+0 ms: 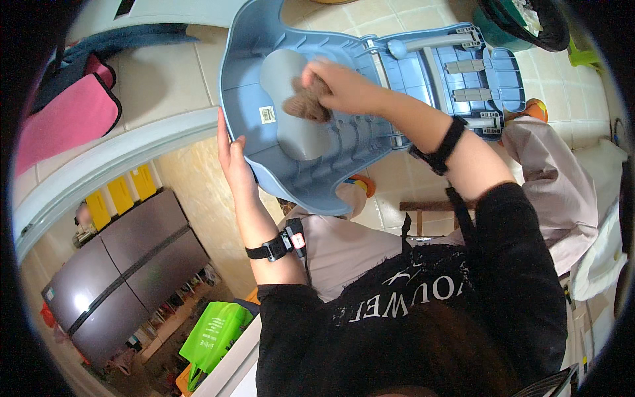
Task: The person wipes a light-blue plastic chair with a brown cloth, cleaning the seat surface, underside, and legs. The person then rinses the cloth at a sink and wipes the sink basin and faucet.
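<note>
A blue plastic folding seat (243,99), probably a child's reclining chair, is turned with its ribbed underside towards me. My left hand (237,161) grips its left rim, fingers outside and thumb over the edge. Bunched in my right hand (342,89) is a brown cloth (305,105), blurred, lying over the grey panel (302,141) inside the wide part of the seat. A small printed label (267,114) is stuck left of that panel. Hinges join the wide part to the leg section (416,69), which has grey struts (464,65) and extends to the right.
Below the seat is a small wooden stool (426,206). A lined bin (506,30) stands at the upper right. A pink mat (69,124) hangs or lies at the left, beside a pale door frame (149,131). Farther off are a grey refrigerator (124,268) and a green bag (213,332).
</note>
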### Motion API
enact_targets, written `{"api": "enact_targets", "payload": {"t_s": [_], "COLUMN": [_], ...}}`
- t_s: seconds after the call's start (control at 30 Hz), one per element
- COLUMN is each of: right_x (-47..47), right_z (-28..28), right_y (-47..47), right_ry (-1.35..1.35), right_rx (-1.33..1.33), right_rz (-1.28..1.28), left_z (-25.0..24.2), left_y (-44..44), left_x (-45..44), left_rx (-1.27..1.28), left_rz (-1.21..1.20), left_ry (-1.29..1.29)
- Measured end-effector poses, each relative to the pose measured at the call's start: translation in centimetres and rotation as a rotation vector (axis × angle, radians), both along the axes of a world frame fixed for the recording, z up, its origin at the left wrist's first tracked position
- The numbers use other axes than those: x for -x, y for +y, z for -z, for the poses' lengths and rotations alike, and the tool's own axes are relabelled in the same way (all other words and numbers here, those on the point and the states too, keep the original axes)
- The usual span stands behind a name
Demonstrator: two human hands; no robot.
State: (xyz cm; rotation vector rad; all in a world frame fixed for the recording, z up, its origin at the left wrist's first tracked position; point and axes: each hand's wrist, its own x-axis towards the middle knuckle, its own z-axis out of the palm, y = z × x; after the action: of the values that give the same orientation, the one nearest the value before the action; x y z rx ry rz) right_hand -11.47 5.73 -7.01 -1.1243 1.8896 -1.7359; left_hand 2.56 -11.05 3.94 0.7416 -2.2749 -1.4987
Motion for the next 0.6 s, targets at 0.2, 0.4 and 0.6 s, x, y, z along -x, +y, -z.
{"api": "enact_targets", "payload": {"t_s": [0.2,0.4,0.6], "right_x": [-1.3,-8.3,-10.9], "right_z": [0.3,1.5,4.9], "right_y": [-5.8,-5.0,-1.6], "right_ry": [-0.101,0.266,0.722], "right_rx": [-0.029,0.085,0.269], "right_rz": [0.352,0.487,0.04], "left_z": [0.3,0.7,1.8], "left_y": [-0.2,-0.6,-1.7], "left_x": [-0.1,-0.4,-1.1], "left_rx": [-0.015,-0.095,-0.098], "left_rz": [-0.011,-0.034,0.025], "left_ry": [-0.005,0.02,0.065]}}
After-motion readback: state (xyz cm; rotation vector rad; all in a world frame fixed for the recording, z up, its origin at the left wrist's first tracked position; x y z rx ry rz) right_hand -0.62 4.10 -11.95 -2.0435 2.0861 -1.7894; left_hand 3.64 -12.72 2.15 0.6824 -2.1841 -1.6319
